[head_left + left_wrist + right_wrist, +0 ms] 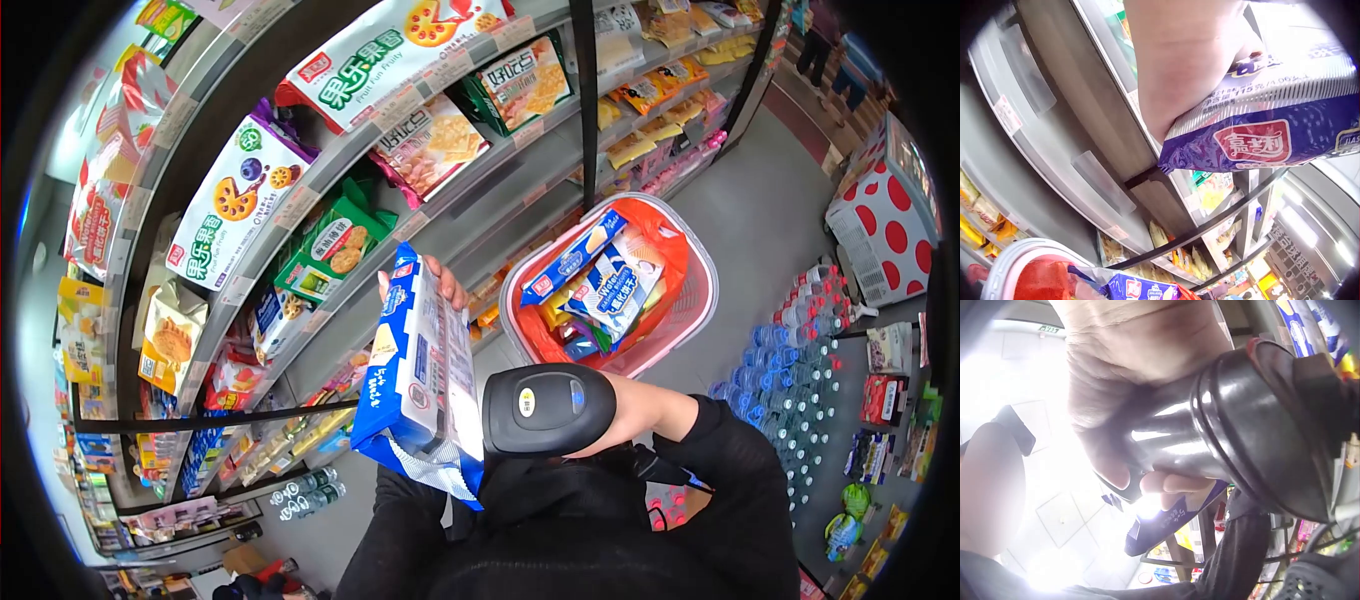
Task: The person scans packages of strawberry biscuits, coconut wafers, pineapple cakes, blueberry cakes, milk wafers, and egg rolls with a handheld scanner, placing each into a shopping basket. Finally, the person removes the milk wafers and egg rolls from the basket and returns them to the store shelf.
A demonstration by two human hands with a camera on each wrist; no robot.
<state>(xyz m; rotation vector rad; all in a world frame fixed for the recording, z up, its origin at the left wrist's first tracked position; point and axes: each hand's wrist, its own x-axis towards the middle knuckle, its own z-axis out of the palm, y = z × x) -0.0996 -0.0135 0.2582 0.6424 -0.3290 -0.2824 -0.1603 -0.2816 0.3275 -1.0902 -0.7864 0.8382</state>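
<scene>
My left hand [445, 283] grips a blue and white biscuit pack [399, 345] by its upper part, held upright with its back panel showing. In the left wrist view, the left hand [1188, 62] lies against the pack [1254, 140]; its fingertips are mostly hidden. Curled round the handle of a black scanner [545, 408] is my right hand [635, 415], partly covered by the scanner's head. The right wrist view shows the right hand [1141, 356] round the dark handle [1166, 428]. The scanner head stands just right of the pack in the head view.
A pink basket [690, 345] lined with a red bag holds blue biscuit packs [575, 262] and other snacks. Shelves of snack bags [240, 200] curve along the left and top. Bottled water [790, 385] and a red-dotted box [885, 225] stand on the right.
</scene>
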